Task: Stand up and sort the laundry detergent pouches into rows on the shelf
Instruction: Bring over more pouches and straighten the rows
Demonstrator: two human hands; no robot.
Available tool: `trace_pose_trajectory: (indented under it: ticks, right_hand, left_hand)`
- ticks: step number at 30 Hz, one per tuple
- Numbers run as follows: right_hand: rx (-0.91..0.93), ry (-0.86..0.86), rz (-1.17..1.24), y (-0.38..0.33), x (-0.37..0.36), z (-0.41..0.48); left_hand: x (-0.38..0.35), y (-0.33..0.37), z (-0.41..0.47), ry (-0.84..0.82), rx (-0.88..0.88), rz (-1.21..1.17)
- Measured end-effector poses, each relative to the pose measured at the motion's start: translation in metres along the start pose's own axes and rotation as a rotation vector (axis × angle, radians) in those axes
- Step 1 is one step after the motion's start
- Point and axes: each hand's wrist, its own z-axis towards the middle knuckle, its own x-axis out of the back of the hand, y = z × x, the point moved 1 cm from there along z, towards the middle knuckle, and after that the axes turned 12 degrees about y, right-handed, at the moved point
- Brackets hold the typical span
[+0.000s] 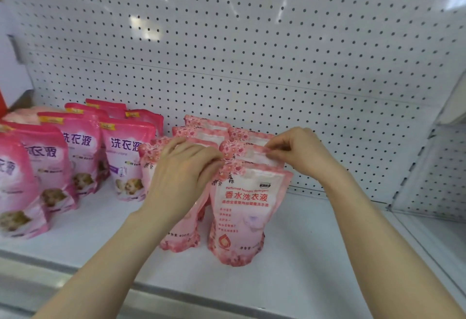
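1. Hands pinch pouch tops: left hand and right hand both grip the second floral pouch, directly between them on the shelf.
2. Tugging unevenly could topple the front pouch below.

My left hand covers the top of the front-left floral pouch. The rear floral pouches show only their top edges. The magenta pouch at far left is cut by the frame edge. Small print on the front-right floral pouch blurs past reading.
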Motion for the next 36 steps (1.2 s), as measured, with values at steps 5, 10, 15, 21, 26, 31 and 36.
trace_pose_trajectory:
  ticks: [5, 10, 15, 21, 26, 31, 36]
  right_hand:
    - [-0.055, 0.012, -0.018, 0.009, -0.003, -0.012]
    - [-0.015, 0.151, -0.078, 0.014, 0.006, -0.047]
    - [-0.017, 0.259, -0.185, 0.042, 0.033, -0.115]
    - [-0.128, 0.392, -0.253, 0.103, 0.072, -0.221]
    - [-0.275, 0.451, -0.282, 0.177, 0.111, -0.294]
    - [-0.355, 0.501, -0.289, 0.26, 0.166, -0.34]
    - [-0.482, 0.702, -0.31, 0.34, 0.23, -0.363]
  left_hand:
    - [0.001, 0.002, -0.002, 0.006, -0.018, 0.001]
    - [0.0, 0.01, -0.005, 0.001, -0.005, -0.021]
    - [-0.01, 0.048, -0.013, 0.065, -0.032, -0.088]
    - [-0.04, 0.126, -0.039, 0.028, -0.096, -0.244]
    - [-0.091, 0.211, -0.069, -0.109, -0.056, -0.343]
    - [-0.155, 0.311, -0.079, -0.257, 0.027, -0.487]
    - [-0.228, 0.397, -0.069, -0.473, 0.135, -0.631]
